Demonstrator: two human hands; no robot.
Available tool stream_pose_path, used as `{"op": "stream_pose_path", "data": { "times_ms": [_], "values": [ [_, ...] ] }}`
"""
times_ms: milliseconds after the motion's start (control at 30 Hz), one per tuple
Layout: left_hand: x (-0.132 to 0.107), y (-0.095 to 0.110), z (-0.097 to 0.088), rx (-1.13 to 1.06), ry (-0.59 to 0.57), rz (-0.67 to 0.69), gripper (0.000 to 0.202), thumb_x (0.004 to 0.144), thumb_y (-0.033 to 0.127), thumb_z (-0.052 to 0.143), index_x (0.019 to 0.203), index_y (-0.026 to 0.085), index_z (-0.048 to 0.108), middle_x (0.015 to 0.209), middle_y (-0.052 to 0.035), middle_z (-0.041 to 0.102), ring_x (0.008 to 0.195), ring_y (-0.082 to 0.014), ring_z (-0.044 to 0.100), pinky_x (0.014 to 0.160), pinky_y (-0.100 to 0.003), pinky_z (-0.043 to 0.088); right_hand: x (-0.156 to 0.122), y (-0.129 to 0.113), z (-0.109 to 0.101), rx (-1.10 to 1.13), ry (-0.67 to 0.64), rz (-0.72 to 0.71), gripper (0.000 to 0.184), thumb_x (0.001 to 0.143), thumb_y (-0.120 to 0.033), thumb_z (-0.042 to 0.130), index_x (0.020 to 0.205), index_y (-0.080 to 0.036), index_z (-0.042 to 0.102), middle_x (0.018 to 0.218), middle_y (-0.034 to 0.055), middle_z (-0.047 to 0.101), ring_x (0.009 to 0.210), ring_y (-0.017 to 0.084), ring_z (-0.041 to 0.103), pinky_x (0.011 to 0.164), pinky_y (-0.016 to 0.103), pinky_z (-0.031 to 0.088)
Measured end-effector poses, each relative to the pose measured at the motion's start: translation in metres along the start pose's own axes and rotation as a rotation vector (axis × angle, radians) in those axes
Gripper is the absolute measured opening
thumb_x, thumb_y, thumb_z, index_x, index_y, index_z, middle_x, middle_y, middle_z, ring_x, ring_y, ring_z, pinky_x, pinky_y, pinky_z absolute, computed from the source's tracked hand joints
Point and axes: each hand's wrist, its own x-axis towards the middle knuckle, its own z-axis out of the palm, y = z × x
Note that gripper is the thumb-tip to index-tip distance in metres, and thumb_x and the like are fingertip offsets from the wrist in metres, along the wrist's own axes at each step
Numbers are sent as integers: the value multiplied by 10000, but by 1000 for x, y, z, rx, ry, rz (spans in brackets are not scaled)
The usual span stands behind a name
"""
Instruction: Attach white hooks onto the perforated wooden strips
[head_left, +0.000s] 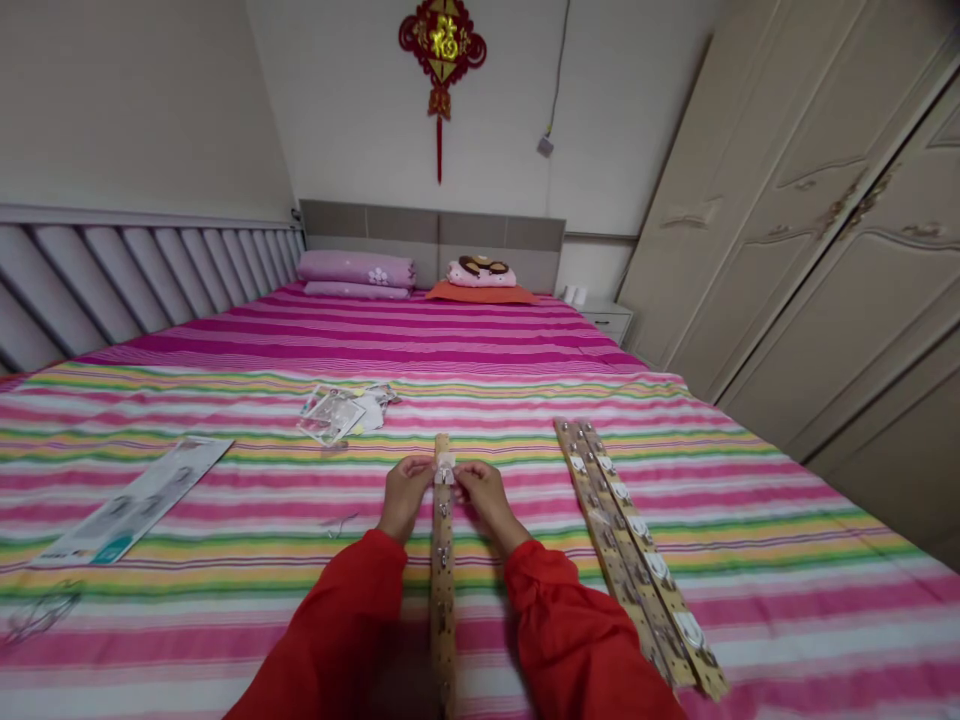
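Note:
A narrow wooden strip [442, 575] with a row of metal hooks lies lengthwise on the bed in front of me. Near its far end sits a small whitish, see-through square [445, 468] with a metal hook showing at it. My left hand [405, 495] pinches the left edge of this square, fingers closed. From the other side, my right hand [486, 497] has its thumb and fingers closed at the right edge. To the right lie more wooden strips [637, 550] side by side, bearing metal hooks and several white pieces.
Loose clear packets and papers [341, 412] lie beyond my hands. On the left are a long printed package [142, 500] and a thin tangled wire or cord [45, 608]. Folded bedding [356, 270] rests by the headboard [495, 238]; a wardrobe [810, 220] stands right.

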Motion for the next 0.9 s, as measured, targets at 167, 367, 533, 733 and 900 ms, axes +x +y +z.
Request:
{"op": "stream_pose_path", "data": {
  "times_ms": [167, 367, 533, 733, 900],
  "values": [
    [10, -17, -3, 37, 40, 6, 266, 467, 244, 741, 679, 136, 622, 593, 2, 643, 583, -126, 583, 614, -263, 450, 9, 14, -1, 6, 17, 13, 133, 553, -259, 675, 590, -171, 583, 437, -52, 560, 372, 96, 492, 372, 204, 386],
    [17, -28, -4, 67, 71, 5, 228, 478, 217, 707, 672, 136, 619, 578, 6, 634, 574, -128, 578, 612, -266, 446, 14, 20, 0, -9, 38, 18, 126, 564, -256, 661, 601, -170, 578, 437, -59, 559, 366, 96, 481, 362, 204, 383],
    [19, -33, -5, 69, 77, 1, 230, 487, 221, 702, 685, 137, 619, 587, 11, 632, 569, -122, 578, 606, -259, 447, 13, 22, 0, -18, 48, 9, 123, 569, -258, 658, 590, -173, 572, 431, -69, 543, 362, 87, 460, 364, 200, 361],
    [18, -34, -5, 62, 86, -6, 224, 495, 218, 708, 686, 138, 621, 586, 11, 637, 578, -130, 592, 605, -263, 457, 14, 24, -1, -36, 53, 9, 122, 573, -267, 651, 591, -173, 574, 428, -62, 544, 361, 90, 458, 361, 204, 355],
    [16, -33, -3, 62, 97, -12, 202, 497, 209, 703, 667, 139, 621, 580, 8, 638, 575, -130, 592, 607, -267, 462, 15, 27, -1, -53, 63, 4, 125, 576, -277, 644, 589, -180, 567, 422, -69, 535, 355, 88, 444, 360, 205, 347]
  ]
}}
